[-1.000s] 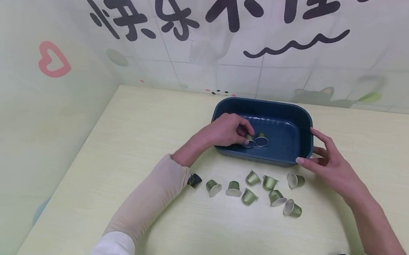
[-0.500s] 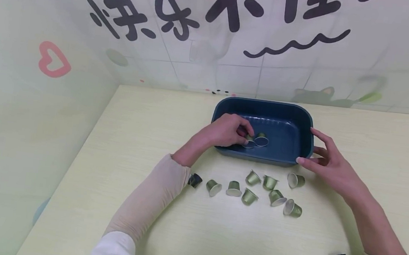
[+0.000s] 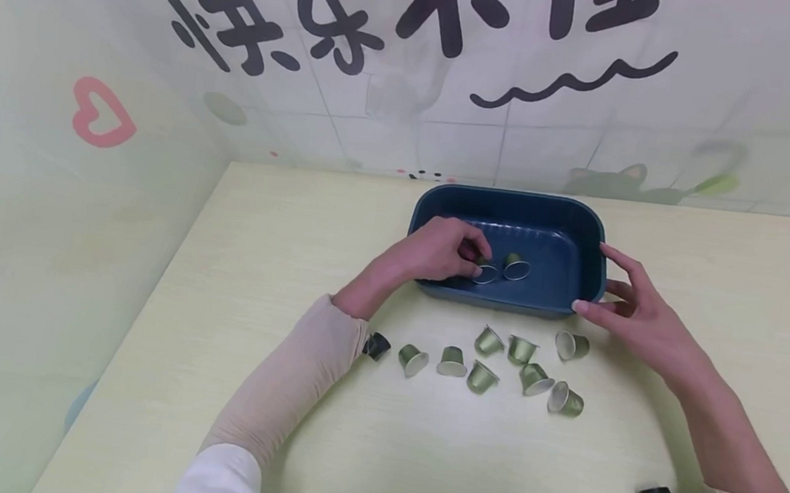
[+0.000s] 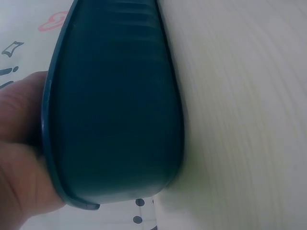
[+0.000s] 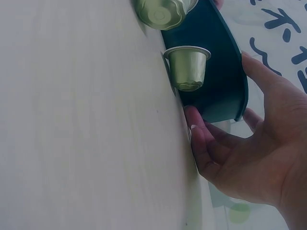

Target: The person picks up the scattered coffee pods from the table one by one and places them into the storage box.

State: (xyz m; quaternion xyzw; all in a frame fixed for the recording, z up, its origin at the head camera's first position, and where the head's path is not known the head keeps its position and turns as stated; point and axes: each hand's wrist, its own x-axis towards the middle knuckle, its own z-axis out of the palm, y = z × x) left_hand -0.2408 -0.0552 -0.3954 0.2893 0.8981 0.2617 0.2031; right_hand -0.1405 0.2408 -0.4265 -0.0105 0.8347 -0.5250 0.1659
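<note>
My left hand [image 3: 438, 249] reaches over the left end of a blue basin [image 3: 561, 252] and pinches a green coffee capsule [image 3: 485, 274] low inside it. Just to the right, another capsule [image 3: 516, 268] lies on the basin floor. At the basin's right end, my right hand [image 3: 637, 314] holds the corner, thumb at the front rim and forefinger along the side. The right wrist view shows its lower fingers [image 5: 204, 151] curled by the end wall. In the left wrist view, the basin's outer wall [image 4: 115, 110] hides the held capsule.
Several green capsules lie scattered on the pale table [image 3: 416, 458] in front of the basin, including one upside down [image 3: 452, 362] and one on its side [image 3: 572, 346]. A printed wall covering [image 3: 391, 142] rises right behind the basin.
The loose capsule in the basin has shifted slightly right, away from the pinched one. The head view has tilted a little. Both hands hold nearly the same positions.
</note>
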